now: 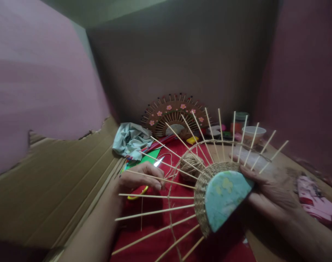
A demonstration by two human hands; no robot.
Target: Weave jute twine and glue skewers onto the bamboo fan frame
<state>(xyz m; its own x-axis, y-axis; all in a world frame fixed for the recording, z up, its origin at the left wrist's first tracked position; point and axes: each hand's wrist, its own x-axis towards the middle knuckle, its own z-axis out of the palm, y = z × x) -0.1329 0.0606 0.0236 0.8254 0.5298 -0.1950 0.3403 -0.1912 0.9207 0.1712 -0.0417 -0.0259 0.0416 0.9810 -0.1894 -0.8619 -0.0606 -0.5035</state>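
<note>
My right hand grips a half-round craft piece with a light blue face, a band of woven twine round its curved edge and several thin wooden sticks fanning out from it. My left hand is behind the sticks on the left, its fingers pinched together on the twine strand that runs between the sticks. A ball of brown twine lies on the red cloth just behind the piece.
A finished fan-shaped piece with pink flowers leans on the back wall. A pale green rag, green paper, yellow-handled scissors, a jar, a white cup and a pink glue gun lie around. Cardboard lines the left side.
</note>
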